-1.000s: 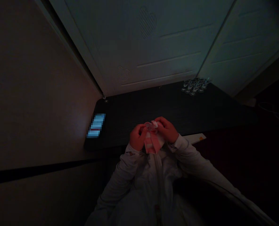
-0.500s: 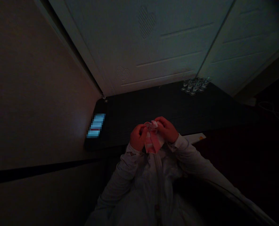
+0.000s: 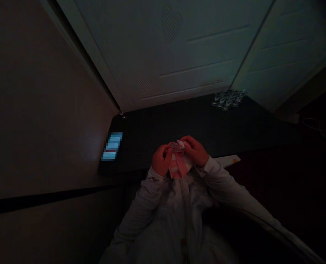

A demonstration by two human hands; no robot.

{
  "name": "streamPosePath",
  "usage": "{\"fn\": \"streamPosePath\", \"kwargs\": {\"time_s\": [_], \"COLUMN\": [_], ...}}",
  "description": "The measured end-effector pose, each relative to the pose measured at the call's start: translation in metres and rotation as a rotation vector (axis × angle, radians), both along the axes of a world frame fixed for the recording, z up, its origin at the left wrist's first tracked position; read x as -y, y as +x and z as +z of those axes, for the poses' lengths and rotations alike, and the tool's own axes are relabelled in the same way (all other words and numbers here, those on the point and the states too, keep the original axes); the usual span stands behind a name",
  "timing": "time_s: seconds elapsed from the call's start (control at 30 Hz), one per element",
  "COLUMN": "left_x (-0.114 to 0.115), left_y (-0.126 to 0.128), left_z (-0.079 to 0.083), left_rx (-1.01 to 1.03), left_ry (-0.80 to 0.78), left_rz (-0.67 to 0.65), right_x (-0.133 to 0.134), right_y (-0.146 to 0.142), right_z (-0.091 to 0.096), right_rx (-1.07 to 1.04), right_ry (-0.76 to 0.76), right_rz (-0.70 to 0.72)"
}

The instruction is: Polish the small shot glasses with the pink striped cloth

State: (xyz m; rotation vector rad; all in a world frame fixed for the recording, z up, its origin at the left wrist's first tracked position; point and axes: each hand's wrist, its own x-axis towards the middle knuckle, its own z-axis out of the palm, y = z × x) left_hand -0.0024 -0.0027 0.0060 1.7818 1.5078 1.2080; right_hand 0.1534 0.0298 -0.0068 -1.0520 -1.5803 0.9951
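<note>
Close to my chest, at the near edge of a dark table (image 3: 157, 126), a small pink and white piece of cloth (image 3: 178, 167) is held up between both hands. Its upper edge is bunched into folds, while the striped lower part hangs down. My left hand (image 3: 161, 160) is closed, pinching the upper left edge. On the other side, my right hand (image 3: 195, 150) grips the upper right edge with bent fingers. Dim light and the fingers hide the finer detail of the folds.
A lit phone (image 3: 112, 146) lies at the table's left end beside a wall (image 3: 55, 128). Several small clear glasses (image 3: 229, 99) stand at the back right, before a pale panel with embossed hearts (image 3: 171, 24). A white flat object (image 3: 229, 160) juts out below the table's front edge.
</note>
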Motion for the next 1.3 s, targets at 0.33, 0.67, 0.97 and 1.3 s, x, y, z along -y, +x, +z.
{"fn": "streamPosePath", "kwargs": {"time_s": [0.33, 0.67, 0.97, 1.3], "left_x": [0.0006, 0.0015, 0.0008, 0.0000], "left_y": [0.0010, 0.0007, 0.0006, -0.0002], "left_z": [0.0001, 0.0010, 0.0001, -0.0002], "left_rx": [-0.042, -0.057, -0.009, 0.026], "left_ry": [0.030, 0.043, -0.003, -0.034], "left_rz": [-0.005, -0.004, -0.006, -0.019], "right_x": [0.0010, 0.0007, 0.0013, 0.0005], "right_y": [-0.0004, -0.0008, -0.0007, -0.0006], "right_z": [0.0024, 0.0023, 0.0018, 0.0017], "right_rx": [0.003, -0.001, -0.011, -0.003], "right_ry": [0.000, -0.010, -0.013, -0.012], "right_rz": [-0.011, -0.017, -0.007, 0.006]}}
